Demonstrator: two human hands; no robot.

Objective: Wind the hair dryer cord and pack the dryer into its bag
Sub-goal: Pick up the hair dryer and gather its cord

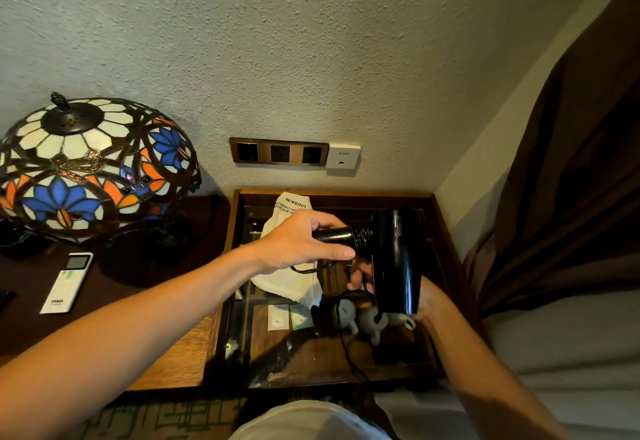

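The glossy black plastic hair dryer [396, 259] is held in the air above the glass-topped wooden side table [443, 231], clear of its surface. The left hand [301, 242] is closed around the dryer's handle, thumb on the upper side and fingers curled beneath. The right hand [426, 297] supports the barrel from below and behind; it is mostly hidden by the barrel, so its exact grip cannot be told, though fingertips show at the barrel's left side close to the thin black cord [311, 269]. The cord leaves the handle end, runs under the left hand, and falls in a loose loop across the glass toward the table's front edge.

The white cloth drawstring bag with black print [287, 280] lies flat on the glass, directly beneath the left hand, its far end touching the table's raised rear rim. Three small grey-and-white teapot-shaped figures [370, 318] sit under the glass below the barrel's lower end.

Left of the table stands a stained-glass lamp with blue and orange flowers [90, 166]; a white remote control [67, 283] lies near its base on the dark desk [27, 322]. A bronze three-socket wall panel [278, 152] is above the rear rim. Brown curtain [571, 180] and white bedding [571, 353] close off the right side.
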